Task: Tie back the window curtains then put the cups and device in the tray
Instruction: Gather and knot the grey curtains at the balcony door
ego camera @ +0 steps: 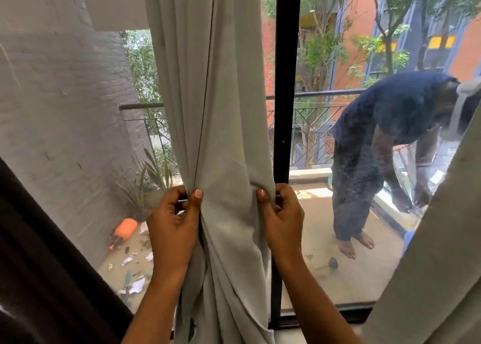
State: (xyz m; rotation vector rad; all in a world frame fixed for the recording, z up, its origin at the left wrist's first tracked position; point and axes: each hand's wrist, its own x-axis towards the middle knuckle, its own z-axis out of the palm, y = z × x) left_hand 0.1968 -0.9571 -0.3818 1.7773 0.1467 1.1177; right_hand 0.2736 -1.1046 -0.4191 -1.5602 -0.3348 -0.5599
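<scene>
A pale grey-green curtain (216,109) hangs in the centre of the frame. Its long axis is vertical, running from the top edge to the bottom edge. It is gathered into a narrow waist in the lower centre, where two bare hands clasp it from either side.

The left hand (173,226) grips the curtain's left edge. Its thumb lies flat on the front of the cloth and its fingers (171,200) are curled round behind the fold, clamped on the fabric. The right hand (282,218) mirrors it on the right edge, thumb pressed on the front and fingers (285,196) curled tight round the cloth. The two thumbs sit level with each other, with a band of bunched cloth between them. A thin pale strip shows between the left fingers; I cannot tell what it is. Below the hands, twisted folds fall between the two forearms.

Just behind the curtain's right edge stands the black upright of a window frame (286,83). Through the glass is a balcony (325,213) with a tan floor and a metal railing (312,93). At the right of the frame a barefoot person (390,109) in dark clothes bends forward.

An orange object (126,227) lies on the balcony floor at lower left, near a spiky plant (145,182). A second curtain (429,278), also pale, crosses the lower right corner. Dark fabric (39,265) fills the lower left corner.
</scene>
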